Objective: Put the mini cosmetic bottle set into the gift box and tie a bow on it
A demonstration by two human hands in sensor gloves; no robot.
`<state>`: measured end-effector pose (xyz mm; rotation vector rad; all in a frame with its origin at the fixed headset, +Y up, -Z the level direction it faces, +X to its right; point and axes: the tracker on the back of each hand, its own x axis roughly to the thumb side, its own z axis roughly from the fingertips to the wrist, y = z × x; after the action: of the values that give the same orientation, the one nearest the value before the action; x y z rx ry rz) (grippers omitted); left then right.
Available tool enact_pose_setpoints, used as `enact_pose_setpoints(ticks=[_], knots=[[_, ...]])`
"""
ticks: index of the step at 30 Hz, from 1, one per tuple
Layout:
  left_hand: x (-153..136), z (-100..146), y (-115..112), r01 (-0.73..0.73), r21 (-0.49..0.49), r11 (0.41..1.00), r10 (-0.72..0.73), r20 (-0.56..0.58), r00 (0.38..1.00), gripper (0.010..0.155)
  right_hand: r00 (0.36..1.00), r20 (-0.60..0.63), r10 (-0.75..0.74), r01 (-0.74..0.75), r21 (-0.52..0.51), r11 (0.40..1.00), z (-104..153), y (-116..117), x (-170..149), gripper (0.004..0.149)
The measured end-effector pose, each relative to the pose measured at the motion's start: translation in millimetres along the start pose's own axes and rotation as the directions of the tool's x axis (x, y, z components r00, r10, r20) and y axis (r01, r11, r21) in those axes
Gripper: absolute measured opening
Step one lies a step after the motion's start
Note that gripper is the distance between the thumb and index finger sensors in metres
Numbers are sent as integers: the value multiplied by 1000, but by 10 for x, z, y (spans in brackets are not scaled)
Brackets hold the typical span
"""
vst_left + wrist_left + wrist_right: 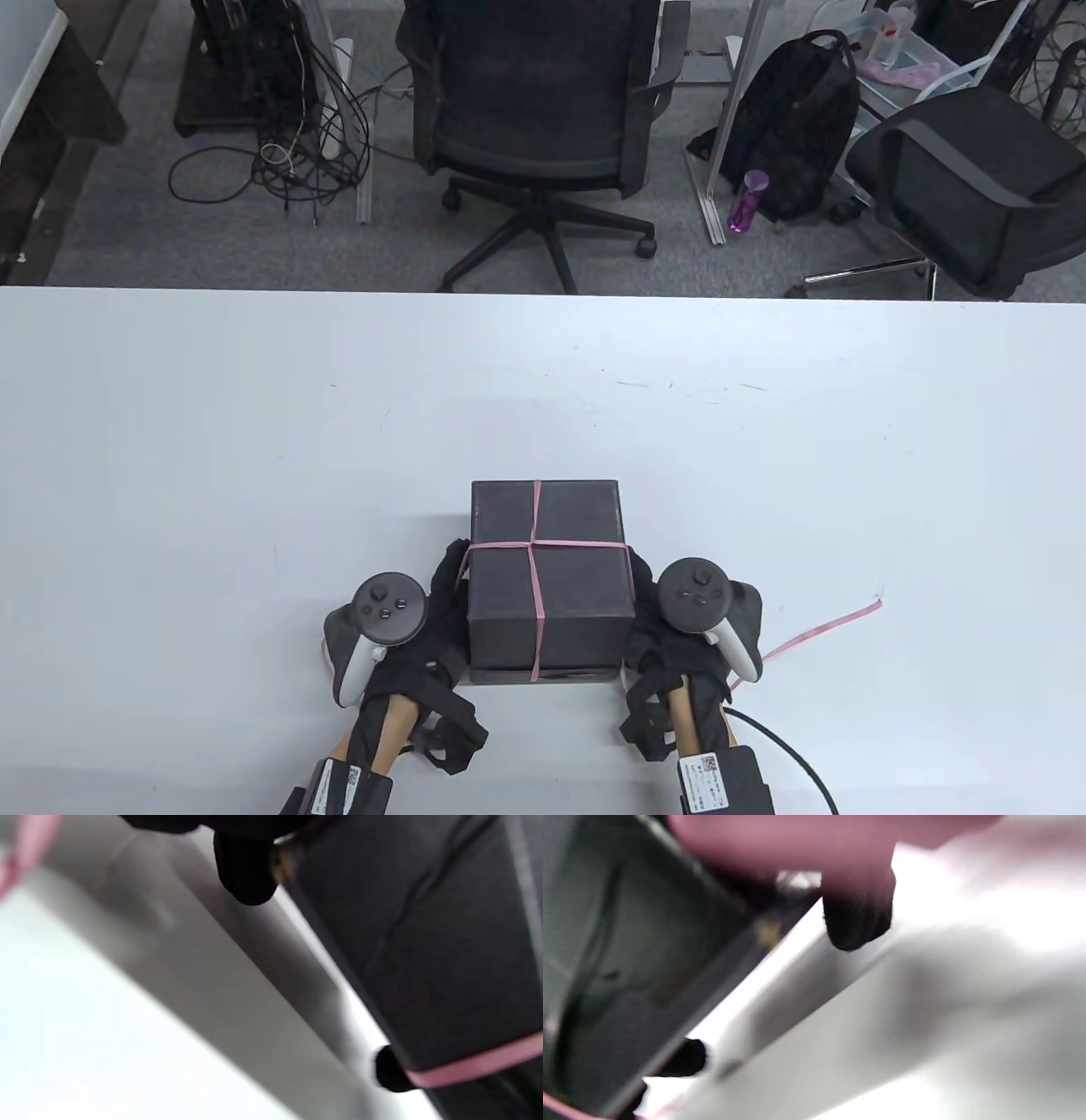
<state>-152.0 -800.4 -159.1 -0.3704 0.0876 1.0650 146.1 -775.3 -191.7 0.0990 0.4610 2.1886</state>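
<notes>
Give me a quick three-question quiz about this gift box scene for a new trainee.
1. True or false: the pink ribbon crosses on top of the black gift box.
2. Where are the left hand and right hand? A) one on each side of the box B) both on top C) away from it
3. Fill in: a loose ribbon end trails on the table to the box's ____ in the table view.

Key: 1 true; 2 A; 3 right.
</notes>
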Motion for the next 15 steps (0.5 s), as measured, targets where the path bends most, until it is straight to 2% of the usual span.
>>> enact_pose_setpoints(ticks=[2,5,8,12,15], knots=[[-12,4,50,-109,-6,994,109,23,994,56,989,23,-149,148,65,987,9,-20,-16,57],[-30,3,128,-222,-48,974,224,56,973,55,924,73,-375,360,162,919,34,-39,24,60],[-25,12,183,-321,-79,944,328,100,939,55,894,153,-421,395,177,902,55,-62,56,57],[-5,21,230,-373,-120,920,389,153,909,55,845,192,-500,463,207,862,70,-95,67,57],[1,18,250,-427,-146,893,448,174,877,54,826,216,-521,489,185,852,78,-109,80,57]])
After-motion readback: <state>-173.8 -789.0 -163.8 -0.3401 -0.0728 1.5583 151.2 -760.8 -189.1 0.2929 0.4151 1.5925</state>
